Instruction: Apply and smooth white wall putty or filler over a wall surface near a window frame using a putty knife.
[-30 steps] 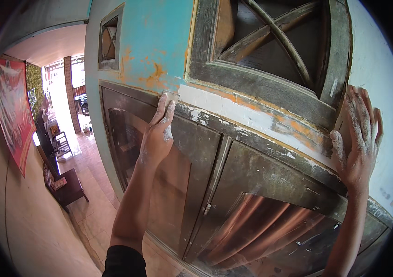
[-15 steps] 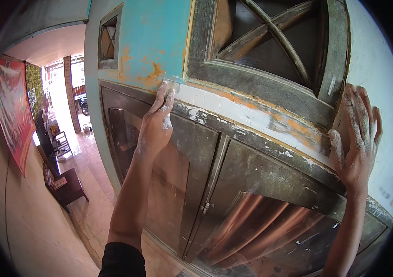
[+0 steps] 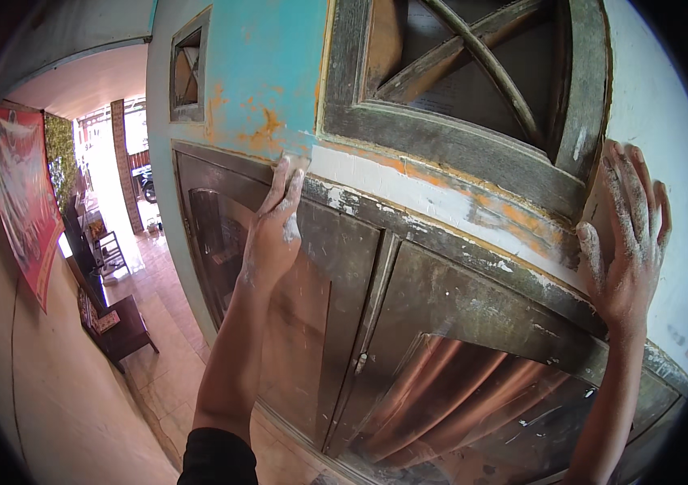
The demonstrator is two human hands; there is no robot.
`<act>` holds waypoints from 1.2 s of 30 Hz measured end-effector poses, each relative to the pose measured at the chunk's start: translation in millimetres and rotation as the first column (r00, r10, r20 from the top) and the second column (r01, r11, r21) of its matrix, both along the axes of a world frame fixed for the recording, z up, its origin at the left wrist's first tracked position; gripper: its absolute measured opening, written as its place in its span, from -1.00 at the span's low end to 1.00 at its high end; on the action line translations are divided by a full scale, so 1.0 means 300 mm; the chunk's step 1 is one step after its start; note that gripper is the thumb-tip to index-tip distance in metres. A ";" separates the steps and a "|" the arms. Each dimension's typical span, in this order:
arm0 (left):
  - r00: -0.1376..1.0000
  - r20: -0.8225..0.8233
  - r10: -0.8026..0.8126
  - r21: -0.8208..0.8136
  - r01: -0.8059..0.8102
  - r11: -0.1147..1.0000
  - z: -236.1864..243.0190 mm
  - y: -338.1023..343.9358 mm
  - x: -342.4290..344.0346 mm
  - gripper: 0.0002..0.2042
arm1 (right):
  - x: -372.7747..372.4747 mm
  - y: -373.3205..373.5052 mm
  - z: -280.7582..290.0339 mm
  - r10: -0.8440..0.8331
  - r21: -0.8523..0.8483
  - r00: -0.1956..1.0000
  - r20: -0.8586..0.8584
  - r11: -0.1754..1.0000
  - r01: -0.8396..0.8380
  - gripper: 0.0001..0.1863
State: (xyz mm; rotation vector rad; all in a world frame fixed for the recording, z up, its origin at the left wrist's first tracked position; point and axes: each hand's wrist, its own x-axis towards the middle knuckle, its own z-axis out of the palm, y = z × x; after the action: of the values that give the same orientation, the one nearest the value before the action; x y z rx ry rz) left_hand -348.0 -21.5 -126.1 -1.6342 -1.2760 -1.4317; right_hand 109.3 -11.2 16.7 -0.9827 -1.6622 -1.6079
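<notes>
My left hand (image 3: 277, 222) is raised to the wall just above the door frame. It presses a small flat scraper (image 3: 298, 162), mostly hidden by the fingers, at the left end of a strip of white filler (image 3: 368, 175). Patches of orange show in the right part of that strip. My right hand (image 3: 630, 234), white with dust, rests with spread fingers against the pale wall (image 3: 657, 105), beside the lower right corner of the wooden window frame (image 3: 473, 141). It holds nothing.
Below the strip are brown wooden double doors (image 3: 473, 299) with glass panes and a curtain (image 3: 441, 388). Turquoise wall (image 3: 267, 65) lies at upper left. A red banner (image 3: 21, 186) hangs on the left wall; a dark low table (image 3: 124, 330) stands on the tiled floor.
My left hand has slid slightly down and left with the small flat scraper. My right hand has stayed against the wall.
</notes>
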 end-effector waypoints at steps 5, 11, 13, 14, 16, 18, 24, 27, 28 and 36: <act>0.999 -0.023 0.037 0.016 -0.036 0.999 -0.010 0.006 -0.008 -0.34 | -0.008 0.001 0.000 0.022 -0.002 1.000 -0.004 1.000 -0.022 -0.33; 1.000 -0.019 0.008 -0.006 -0.008 1.000 0.051 -0.018 0.016 -0.37 | 0.001 0.006 -0.004 -0.011 0.010 1.000 -0.001 1.000 0.011 -0.32; 0.999 -0.031 0.028 0.000 -0.028 1.000 0.006 -0.004 0.006 -0.36 | -0.004 0.005 -0.005 -0.018 -0.002 1.000 -0.003 1.000 0.018 -0.32; 0.999 -0.033 0.028 0.001 -0.028 1.000 -0.006 -0.007 0.010 -0.36 | -0.006 0.008 -0.005 -0.001 -0.004 1.000 -0.006 1.000 0.001 -0.32; 0.998 -0.022 0.051 0.004 -0.051 0.999 -0.013 -0.007 0.025 -0.36 | -0.004 0.001 -0.001 0.007 -0.002 1.000 -0.010 1.000 -0.007 -0.32; 0.999 -0.031 0.030 0.020 -0.029 0.999 0.028 0.007 0.020 -0.35 | 0.005 -0.019 0.009 -0.012 0.000 1.000 -0.020 1.000 0.012 -0.32; 1.000 0.021 0.018 -0.006 -0.018 1.000 0.055 -0.017 0.023 -0.31 | -0.008 0.017 -0.005 0.001 -0.005 1.000 0.017 1.000 0.000 -0.34; 1.000 0.006 -0.008 0.019 0.007 1.000 0.021 0.001 0.054 -0.28 | 0.016 -0.004 -0.002 0.018 0.029 1.000 -0.010 0.999 -0.018 -0.32; 1.000 -0.011 -0.005 0.039 0.006 0.999 0.016 0.001 0.055 -0.28 | 0.011 -0.005 0.000 0.021 0.029 1.000 -0.009 0.999 -0.020 -0.32; 1.000 -0.023 0.017 0.023 -0.016 1.000 0.068 0.008 0.048 -0.32 | 0.013 -0.014 0.009 -0.036 0.001 0.999 -0.003 0.999 0.036 -0.34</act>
State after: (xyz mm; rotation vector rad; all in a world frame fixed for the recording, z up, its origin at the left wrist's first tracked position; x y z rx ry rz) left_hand -333.6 -19.1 -105.7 -1.6169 -1.2529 -1.4088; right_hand 113.3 -15.4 19.4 -1.0199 -1.6501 -1.6298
